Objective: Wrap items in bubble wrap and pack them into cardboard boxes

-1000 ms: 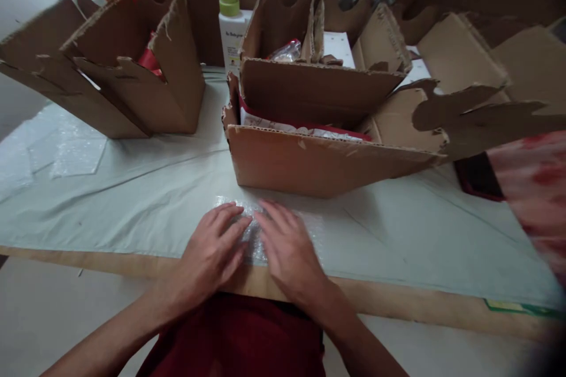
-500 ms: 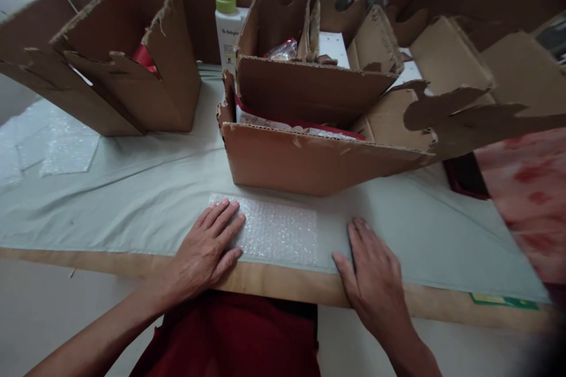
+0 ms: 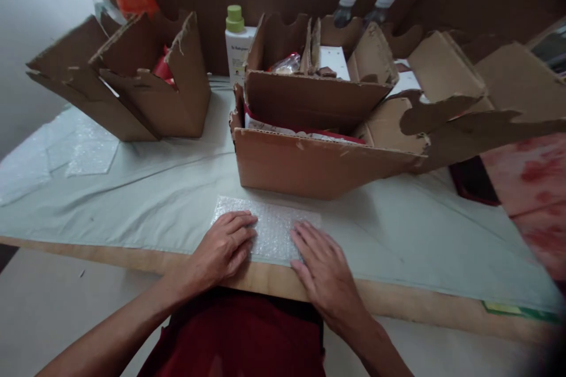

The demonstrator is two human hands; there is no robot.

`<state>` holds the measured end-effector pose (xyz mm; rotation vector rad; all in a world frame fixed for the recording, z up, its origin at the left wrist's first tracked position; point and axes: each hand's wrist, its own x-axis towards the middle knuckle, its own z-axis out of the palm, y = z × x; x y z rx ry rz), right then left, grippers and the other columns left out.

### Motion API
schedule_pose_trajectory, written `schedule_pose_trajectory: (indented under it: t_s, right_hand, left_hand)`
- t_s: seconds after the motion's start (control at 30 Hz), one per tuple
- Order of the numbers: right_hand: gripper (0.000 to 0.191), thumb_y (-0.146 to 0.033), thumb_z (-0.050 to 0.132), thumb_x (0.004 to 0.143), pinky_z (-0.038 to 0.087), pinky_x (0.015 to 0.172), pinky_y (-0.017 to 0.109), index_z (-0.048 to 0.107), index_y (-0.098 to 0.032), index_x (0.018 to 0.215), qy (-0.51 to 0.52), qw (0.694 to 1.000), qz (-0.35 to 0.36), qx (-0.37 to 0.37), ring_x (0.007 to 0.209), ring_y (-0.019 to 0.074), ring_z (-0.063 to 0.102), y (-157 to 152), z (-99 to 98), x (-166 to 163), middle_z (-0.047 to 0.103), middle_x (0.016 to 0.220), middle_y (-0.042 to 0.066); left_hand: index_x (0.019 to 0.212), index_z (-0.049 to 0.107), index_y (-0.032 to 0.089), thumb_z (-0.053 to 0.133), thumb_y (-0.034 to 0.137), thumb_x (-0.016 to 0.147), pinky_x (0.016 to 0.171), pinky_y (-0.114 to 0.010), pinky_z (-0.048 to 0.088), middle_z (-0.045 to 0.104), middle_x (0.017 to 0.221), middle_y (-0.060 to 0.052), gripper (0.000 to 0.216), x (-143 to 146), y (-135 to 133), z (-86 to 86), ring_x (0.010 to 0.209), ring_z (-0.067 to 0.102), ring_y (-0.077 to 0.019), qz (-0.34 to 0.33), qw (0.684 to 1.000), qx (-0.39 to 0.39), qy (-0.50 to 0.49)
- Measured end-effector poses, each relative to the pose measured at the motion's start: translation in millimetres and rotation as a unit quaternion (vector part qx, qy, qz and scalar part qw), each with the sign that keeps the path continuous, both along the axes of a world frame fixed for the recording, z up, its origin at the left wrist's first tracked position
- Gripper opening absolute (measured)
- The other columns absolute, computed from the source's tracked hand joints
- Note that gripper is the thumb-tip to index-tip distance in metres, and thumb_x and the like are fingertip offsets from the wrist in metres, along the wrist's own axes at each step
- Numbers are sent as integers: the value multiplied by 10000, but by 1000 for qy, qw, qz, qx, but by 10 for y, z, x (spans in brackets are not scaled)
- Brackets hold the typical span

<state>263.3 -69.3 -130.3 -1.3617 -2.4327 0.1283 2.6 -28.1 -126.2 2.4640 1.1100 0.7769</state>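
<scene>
A small sheet of bubble wrap lies flat on the pale green cloth near the table's front edge. Over its left end rests my left hand, fingers stretched out and touching the plastic. My right hand lies across the right end, palm down, its fingers extended and slightly apart. Neither hand grips anything. Parts of both ends of the sheet are hidden under my fingers.
Cut cardboard boxes holding packets stand just behind the bubble wrap. More cardboard holders are at the left, beside further bubble wrap sheets. A white bottle with a green cap stands between them. A dark phone-like object lies at right.
My right hand has moved left from the bare cloth onto the bubble wrap's right end. My left hand stays on the left end, its fingers a little closer together. The camera view has shifted slightly.
</scene>
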Motion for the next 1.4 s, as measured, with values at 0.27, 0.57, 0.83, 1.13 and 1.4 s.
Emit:
schedule_pose_trajectory:
  t_s: [0.27,0.57,0.83,1.13,1.4]
  right_hand:
    - [281,-343,482,1045,515,927,448,685,-199,1174,58,986,-129,85,1092,270,711,102,155,542,773,1142,93]
    - [231,-365,525,987,538,871,466,677,-209,912,102,988,-111,38,1060,300,704,480,-9,111,749,1189,136]
    - [356,-376,620,957,612,727,307,687,-196,1257,253,944,-188,-95,761,196,743,83,195,103,775,891,60]
    - [370,-209,583,955,591,952,346,732,-284,1285,336,870,37,-359,1004,184,721,145,390,-989,748,1177,53]
    - [480,-404,642,917,485,480,180,635,-227,1364,431,703,-57,-563,663,125,619,261,330,-1071,635,799,7]
  left_hand:
    - [1148,640,200,558,123,959,1008,-481,565,681,1278,-126,221,-184,-24,169,1238,627,-263,119,991,57,-26]
    - [929,573,213,617,249,921,1058,-651,489,603,1397,-168,58,-312,-170,-142,1414,477,-399,295,952,54,51]
    - [989,604,222,556,313,925,642,-309,568,698,789,-7,121,-330,-87,218,701,690,-180,277,943,-129,-128]
    - [1390,568,179,678,257,835,827,-368,541,741,987,-58,571,-878,913,572,860,674,-213,317,945,-80,-16]
    - [1296,620,229,626,283,942,1036,-497,524,690,1267,-111,358,-854,176,449,1250,604,-280,132,989,-12,-59]
